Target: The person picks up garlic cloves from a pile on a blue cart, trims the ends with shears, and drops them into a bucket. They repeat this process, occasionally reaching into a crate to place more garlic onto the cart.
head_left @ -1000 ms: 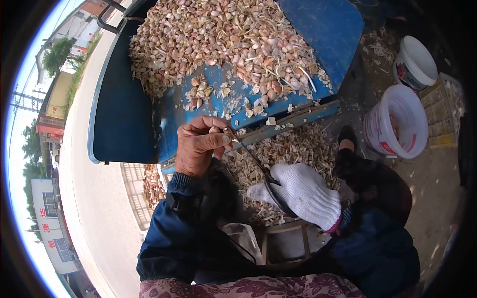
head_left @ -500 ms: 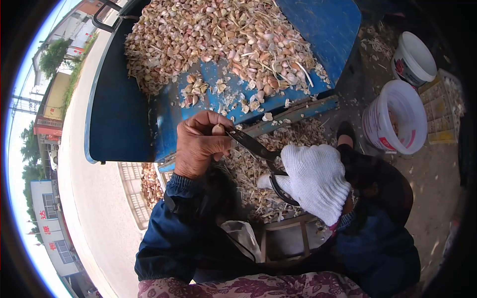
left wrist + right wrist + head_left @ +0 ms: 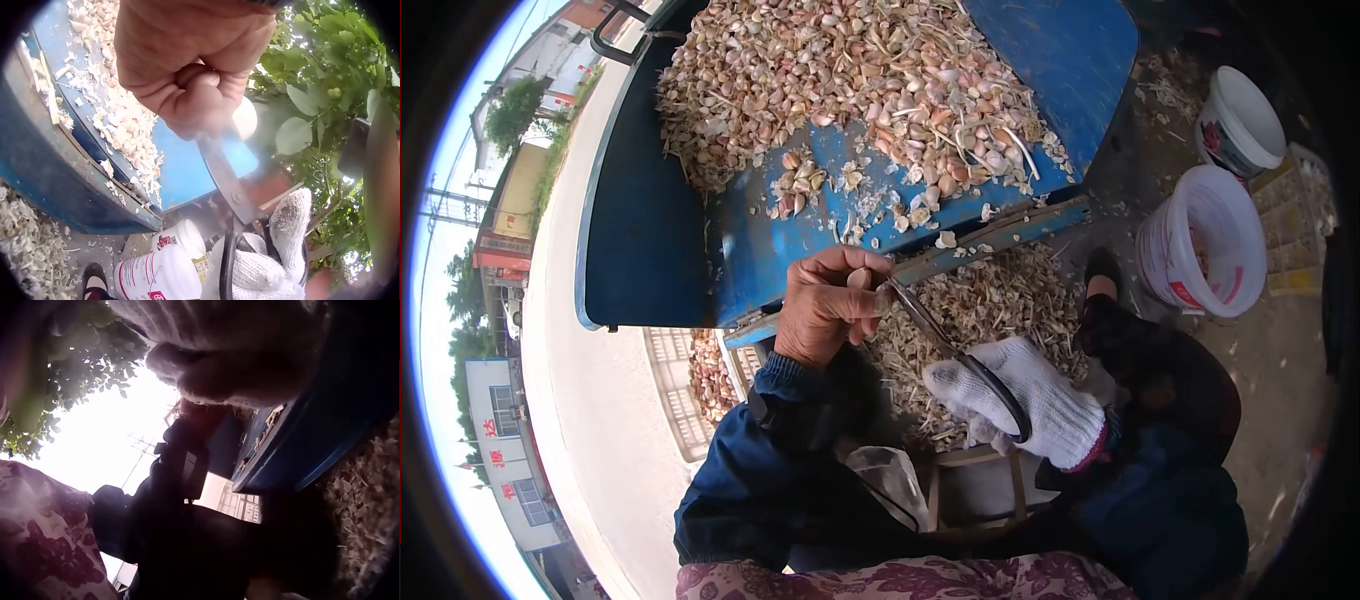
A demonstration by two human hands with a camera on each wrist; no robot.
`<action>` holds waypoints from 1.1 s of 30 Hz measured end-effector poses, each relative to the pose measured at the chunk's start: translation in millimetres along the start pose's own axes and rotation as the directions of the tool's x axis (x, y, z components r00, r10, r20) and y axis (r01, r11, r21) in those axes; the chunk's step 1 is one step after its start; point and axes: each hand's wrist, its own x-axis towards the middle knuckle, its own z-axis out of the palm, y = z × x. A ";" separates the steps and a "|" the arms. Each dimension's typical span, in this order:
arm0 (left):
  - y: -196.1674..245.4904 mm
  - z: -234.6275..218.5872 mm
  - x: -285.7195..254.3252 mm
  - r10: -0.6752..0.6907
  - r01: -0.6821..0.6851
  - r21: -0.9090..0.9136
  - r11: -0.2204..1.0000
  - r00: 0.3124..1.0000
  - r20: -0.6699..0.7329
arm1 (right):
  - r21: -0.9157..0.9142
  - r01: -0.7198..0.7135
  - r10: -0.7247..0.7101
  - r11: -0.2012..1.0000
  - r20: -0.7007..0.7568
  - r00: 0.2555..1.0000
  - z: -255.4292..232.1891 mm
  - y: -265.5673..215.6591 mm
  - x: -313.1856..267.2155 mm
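My bare left hand [image 3: 820,308] pinches a garlic clove [image 3: 859,279] between thumb and fingers, just off the front edge of a blue metal trough [image 3: 645,235]. My right hand [image 3: 1040,400], in a white knit glove, grips black-handled scissors [image 3: 925,322]. Their blades point up and left, the tips right at the left fingertips. In the left wrist view the scissors' blade [image 3: 226,181] runs from the left fingers down to the gloved hand [image 3: 259,272]. The right wrist view is dark and shows the glove [image 3: 244,369], with the scissors hidden.
A heap of garlic cloves [image 3: 850,80] fills the trough's back. Stalk trimmings [image 3: 1025,290] lie below its front edge. White buckets [image 3: 1180,250] stand at the right, and a pale crate [image 3: 672,375] with cloves at the left.
Half a second ago the scissor handles were spread apart; now they are closed together. Both hands have shifted slightly right and down, the left hand keeping its pinch on the clove.
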 end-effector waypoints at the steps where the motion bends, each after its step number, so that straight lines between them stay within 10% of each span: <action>1: 0.9 1.5 1.4 0.010 -0.009 -0.059 0.998 1.000 0.016 | 0.095 -0.015 0.014 0.995 0.016 1.000 2.6 -3.0 -2.5; 6: -0.9 2.5 11.3 0.043 -0.039 -0.184 0.982 0.999 0.018 | 0.461 0.003 -0.074 0.887 0.136 0.988 -8.6 4.5 2.4; 14: -7.8 -46.7 44.8 -0.051 0.061 -0.114 0.992 0.995 0.091 | -0.034 0.151 -0.147 0.988 0.106 0.983 -24.6 15.2 17.3; 16: -9.4 -62.0 61.1 -0.024 -0.008 -0.150 0.989 0.977 -0.210 | 0.493 -0.257 0.185 0.831 0.191 0.964 -18.9 2.4 5.5; 18: 0.0 -69.9 78.6 0.133 -0.095 0.116 0.989 0.912 -0.389 | 0.398 -0.108 0.073 0.911 0.102 0.992 -16.2 -1.1 -3.1; 21: 3.0 -87.0 111.6 0.355 -0.163 0.442 0.882 0.846 -0.397 | 0.119 0.093 -0.086 0.988 -0.062 0.994 -12.9 -11.8 -11.4; 23: 0.2 -93.4 134.6 0.495 0.012 0.842 0.539 0.805 -0.328 | 0.101 0.109 -0.093 0.989 -0.155 0.984 -10.3 -18.6 -13.9; 30: -27.8 -115.8 176.0 0.670 -0.072 0.983 -0.168 0.724 0.167 | 0.085 0.121 -0.115 0.989 -0.079 0.990 -19.3 -24.2 -15.0; 33: -29.2 -111.8 167.0 0.656 -0.109 0.992 -0.056 0.745 0.119 | 0.043 0.004 0.000 0.999 -0.084 0.996 -17.9 -31.5 -20.0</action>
